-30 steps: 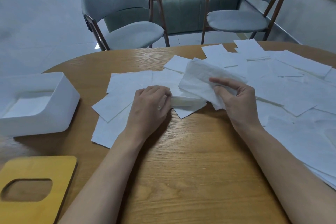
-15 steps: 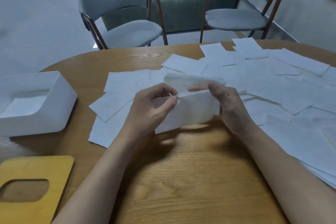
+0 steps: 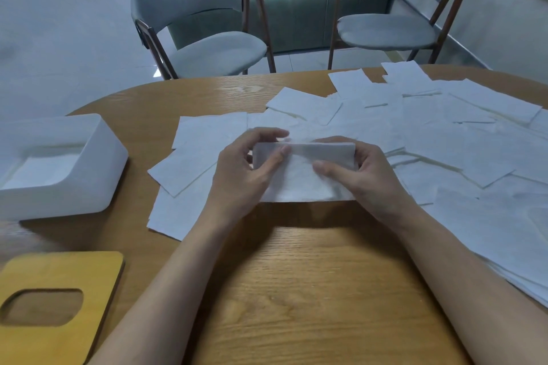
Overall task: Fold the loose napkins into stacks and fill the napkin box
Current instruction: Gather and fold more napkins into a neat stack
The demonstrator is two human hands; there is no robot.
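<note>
Left grip [image 3: 237, 178] and right grip [image 3: 370, 181] are clamped on 1 folded napkin [image 3: 299, 184] over the desk [image 3: 296, 290], so folding is judged nearly done and the napkin box [image 3: 98, 175] must be reached next.

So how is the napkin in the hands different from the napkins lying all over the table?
The folded napkin is pinched between the left hand and right hand; the loose napkins lie on the table. The folded napkin is doubled over with a fold along its top; the loose napkins lie flat. It is one bundle; they are many, scattered and overlapping. Both are white paper.
</note>
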